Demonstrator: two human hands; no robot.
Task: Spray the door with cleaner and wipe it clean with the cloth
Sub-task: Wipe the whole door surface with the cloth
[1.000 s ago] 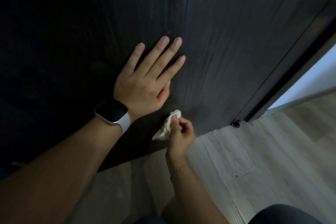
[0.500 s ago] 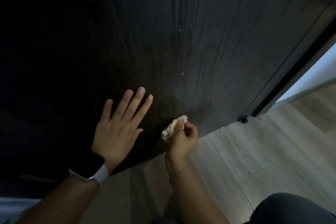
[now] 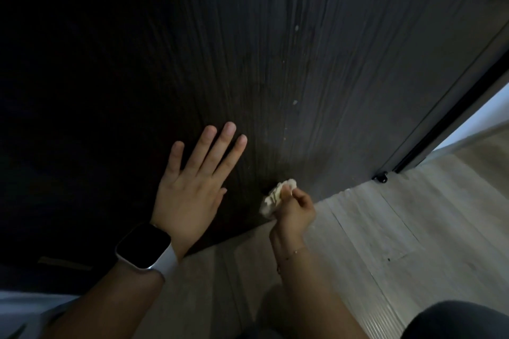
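Observation:
A dark wood-grain door (image 3: 316, 63) fills most of the view, with a few pale specks on it. My left hand (image 3: 192, 187) lies flat against its lower part, fingers spread; a watch is on that wrist. My right hand (image 3: 294, 209) grips a small crumpled cream cloth (image 3: 275, 197) and holds it against the door close to its bottom edge. No spray bottle is in view.
Pale wood-plank floor (image 3: 399, 228) runs under and to the right of the door. A small black door stop (image 3: 381, 177) sits at the door's bottom right corner, beside a bright gap (image 3: 482, 115). My dark-clothed knee (image 3: 462, 322) shows at the bottom right.
My left hand slid down the door from its higher spot. The right hand with the cloth stayed near the bottom edge, shifting slightly right. The camera tilted upward.

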